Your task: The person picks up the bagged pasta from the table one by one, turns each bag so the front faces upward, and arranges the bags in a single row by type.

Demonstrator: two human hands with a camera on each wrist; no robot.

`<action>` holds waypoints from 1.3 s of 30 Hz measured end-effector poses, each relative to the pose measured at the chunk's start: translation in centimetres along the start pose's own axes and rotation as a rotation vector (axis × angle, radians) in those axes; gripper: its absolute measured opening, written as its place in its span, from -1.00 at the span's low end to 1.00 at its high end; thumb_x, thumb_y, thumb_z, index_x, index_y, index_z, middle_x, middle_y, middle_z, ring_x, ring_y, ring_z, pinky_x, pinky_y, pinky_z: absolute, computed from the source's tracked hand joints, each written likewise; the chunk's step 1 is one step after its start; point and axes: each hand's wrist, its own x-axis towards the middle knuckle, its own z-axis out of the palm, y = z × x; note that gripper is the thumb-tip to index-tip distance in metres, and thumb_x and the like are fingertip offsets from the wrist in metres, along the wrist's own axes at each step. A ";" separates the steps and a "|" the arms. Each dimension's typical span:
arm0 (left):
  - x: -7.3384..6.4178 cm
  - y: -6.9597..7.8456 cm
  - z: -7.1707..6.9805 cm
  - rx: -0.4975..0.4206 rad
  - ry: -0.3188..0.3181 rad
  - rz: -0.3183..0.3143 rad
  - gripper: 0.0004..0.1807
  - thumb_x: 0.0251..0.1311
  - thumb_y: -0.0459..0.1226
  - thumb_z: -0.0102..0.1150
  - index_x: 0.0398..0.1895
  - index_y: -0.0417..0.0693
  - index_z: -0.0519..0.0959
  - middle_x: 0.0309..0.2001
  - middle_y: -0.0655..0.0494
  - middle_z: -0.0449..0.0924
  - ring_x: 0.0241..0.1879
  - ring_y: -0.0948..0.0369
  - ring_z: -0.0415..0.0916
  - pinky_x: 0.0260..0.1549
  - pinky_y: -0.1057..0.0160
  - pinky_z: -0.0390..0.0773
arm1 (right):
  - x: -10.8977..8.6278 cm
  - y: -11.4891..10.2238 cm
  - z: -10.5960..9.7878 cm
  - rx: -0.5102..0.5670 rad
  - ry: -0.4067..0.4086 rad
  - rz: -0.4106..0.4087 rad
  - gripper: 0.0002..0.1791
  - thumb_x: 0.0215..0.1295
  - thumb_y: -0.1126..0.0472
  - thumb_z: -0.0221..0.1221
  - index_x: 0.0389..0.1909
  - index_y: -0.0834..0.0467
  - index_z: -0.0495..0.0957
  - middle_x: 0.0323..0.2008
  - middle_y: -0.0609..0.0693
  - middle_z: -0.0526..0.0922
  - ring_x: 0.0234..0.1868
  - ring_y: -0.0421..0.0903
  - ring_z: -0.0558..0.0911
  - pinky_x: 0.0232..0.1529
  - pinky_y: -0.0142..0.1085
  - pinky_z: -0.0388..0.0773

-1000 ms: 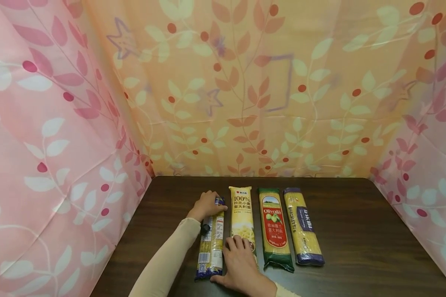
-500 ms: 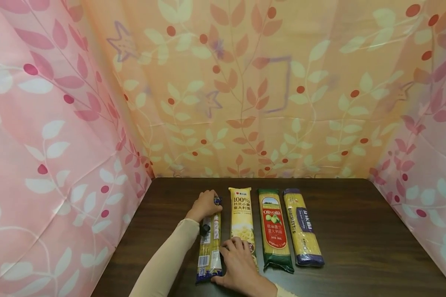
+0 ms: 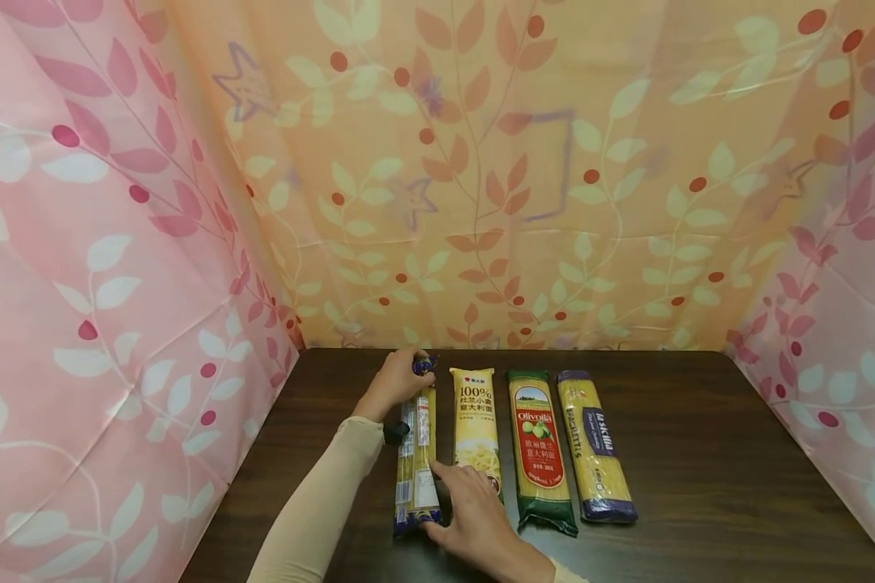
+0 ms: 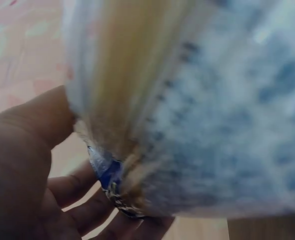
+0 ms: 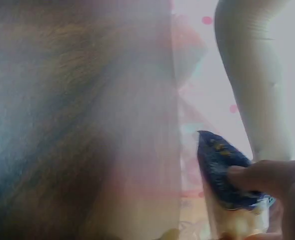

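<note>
A pack of spaghetti with blue ends [image 3: 416, 465] is at the left of the row in the head view, its barcode and labels facing up. My left hand [image 3: 392, 387] grips its far end, thumb on the right side; in the left wrist view the fingers [image 4: 90, 212] curl behind the crumpled wrapper. At the near end my right hand [image 3: 477, 518] holds the pack, and the right wrist view has the thumb [image 5: 262, 175] on the blue end [image 5: 222, 165]. That hand partly covers a yellow pasta pack [image 3: 475, 421] beside it.
A green-ended Olivoila pasta pack [image 3: 539, 453] and a purple-ended spaghetti pack [image 3: 596, 449] lie farther right on the dark wooden table [image 3: 714, 461]. Floral curtains [image 3: 481, 202] hang behind the table and along both sides.
The blue-ended spaghetti pack has moved away from me and slightly right at its near end. My left hand has moved farther forward with it; my right hand has shifted slightly. The other packs stay put.
</note>
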 end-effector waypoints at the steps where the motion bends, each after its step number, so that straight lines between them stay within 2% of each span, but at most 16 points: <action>1: 0.1 0.1 -0.1 -0.043 -0.004 0.005 -0.43 0.44 -0.14 0.38 0.42 -0.13 0.53 0.15 -0.13 0.65 -0.26 0.11 0.60 -0.29 0.08 0.62 | -0.1 0.0 -0.2 0.059 0.005 -0.005 -0.06 0.13 -0.04 0.63 0.52 0.09 0.48 0.20 -0.04 0.69 0.07 -0.10 0.62 0.09 -0.06 0.60; 5: 0.1 0.5 -0.6 -0.163 0.019 0.022 -0.43 0.48 -0.14 0.35 0.44 -0.17 0.52 0.13 -0.19 0.66 -0.22 0.08 0.65 -0.23 0.10 0.67 | -0.4 0.2 -0.8 0.287 0.072 -0.066 -0.02 0.21 0.16 0.60 0.61 0.11 0.35 0.23 0.00 0.57 0.01 -0.11 0.62 -0.07 -0.24 0.68; 8: 0.0 1.0 -0.9 -0.228 0.068 0.036 -0.44 0.48 -0.12 0.35 0.43 -0.15 0.52 0.18 -0.23 0.64 -0.09 0.00 0.67 -0.14 0.04 0.70 | -0.5 0.6 -1.2 0.380 0.144 -0.147 0.03 0.18 0.30 0.60 0.64 0.13 0.30 0.28 0.03 0.51 0.12 -0.04 0.63 0.00 -0.23 0.74; 11: 0.2 1.1 -1.0 -0.284 0.110 0.036 -0.43 0.47 -0.11 0.36 0.44 -0.13 0.53 0.29 -0.23 0.59 0.01 -0.06 0.66 -0.04 -0.03 0.69 | -0.5 1.3 -1.6 0.459 0.184 -0.186 0.07 0.15 0.41 0.58 0.66 0.14 0.26 0.33 0.09 0.48 0.22 0.04 0.64 0.04 -0.21 0.74; 17: 0.7 0.8 -0.6 -0.374 0.140 0.015 -0.45 0.48 -0.13 0.37 0.43 -0.13 0.54 0.36 -0.20 0.54 0.14 -0.10 0.62 0.07 -0.07 0.65 | -0.8 2.6 -1.9 0.613 0.177 -0.126 0.01 0.24 0.45 0.51 0.67 0.17 0.24 0.39 0.19 0.43 0.03 -0.02 0.75 -0.04 -0.23 0.76; 21: 0.8 0.9 -0.4 -0.429 0.136 0.010 -0.45 0.50 -0.13 0.35 0.44 -0.14 0.53 0.37 -0.20 0.53 0.15 -0.10 0.60 0.02 -0.05 0.67 | -0.9 2.8 -2.1 0.729 0.167 -0.060 0.03 0.28 0.39 0.50 0.70 0.16 0.17 0.48 0.28 0.36 0.04 -0.09 0.74 0.02 -0.23 0.75; 23: 0.8 1.0 -0.4 -0.469 0.129 0.005 -0.45 0.51 -0.14 0.34 0.45 -0.15 0.51 0.37 -0.21 0.51 0.17 -0.11 0.59 0.01 -0.04 0.68 | -0.8 2.9 -2.3 0.789 0.153 -0.019 0.05 0.31 0.36 0.49 0.72 0.17 0.11 0.52 0.32 0.33 0.08 -0.07 0.73 0.08 -0.23 0.73; 26: 0.8 1.1 -0.3 -0.526 0.121 -0.012 -0.42 0.51 -0.14 0.32 0.49 -0.14 0.48 0.41 -0.22 0.48 0.24 -0.14 0.56 0.05 -0.07 0.68 | -0.8 2.9 -2.5 0.790 0.123 0.047 0.03 0.38 0.28 0.45 0.72 0.23 0.06 0.51 0.38 0.36 0.15 0.00 0.71 0.12 -0.27 0.70; 28: 0.7 1.1 -0.4 -0.554 0.119 -0.024 -0.41 0.52 -0.14 0.31 0.51 -0.13 0.46 0.43 -0.23 0.46 0.29 -0.15 0.54 0.10 -0.09 0.66 | -0.7 3.0 -2.6 0.793 0.076 0.093 -0.05 0.47 0.22 0.38 0.71 0.27 0.07 0.47 0.41 0.42 0.21 0.06 0.70 0.13 -0.31 0.68; 31: 0.7 0.9 -0.3 -0.586 0.117 -0.030 -0.39 0.54 -0.14 0.30 0.54 -0.13 0.44 0.45 -0.23 0.45 0.34 -0.15 0.52 0.16 -0.10 0.63 | -0.5 3.1 -2.9 0.812 -0.006 0.116 -0.19 0.61 0.17 0.25 0.68 0.31 0.11 0.39 0.45 0.49 0.26 0.13 0.68 0.13 -0.33 0.67; 35: 0.7 0.7 -0.3 -0.636 0.090 -0.010 -0.38 0.56 -0.17 0.27 0.58 -0.16 0.40 0.44 -0.27 0.45 0.33 -0.17 0.53 0.16 -0.07 0.64 | -0.3 3.1 -3.2 1.021 -0.119 0.105 -0.25 0.69 0.19 0.13 0.68 0.34 0.04 0.30 0.48 0.50 0.17 0.20 0.74 0.07 -0.20 0.73; 39: 0.8 0.6 -0.4 -0.658 0.063 0.006 -0.39 0.58 -0.20 0.24 0.59 -0.17 0.38 0.42 -0.27 0.46 0.32 -0.16 0.53 0.20 -0.08 0.61 | -0.3 3.2 -3.2 1.234 -0.157 0.113 -0.15 0.65 0.26 0.17 0.71 0.34 -0.09 0.30 0.34 0.47 0.08 0.15 0.79 0.04 -0.12 0.75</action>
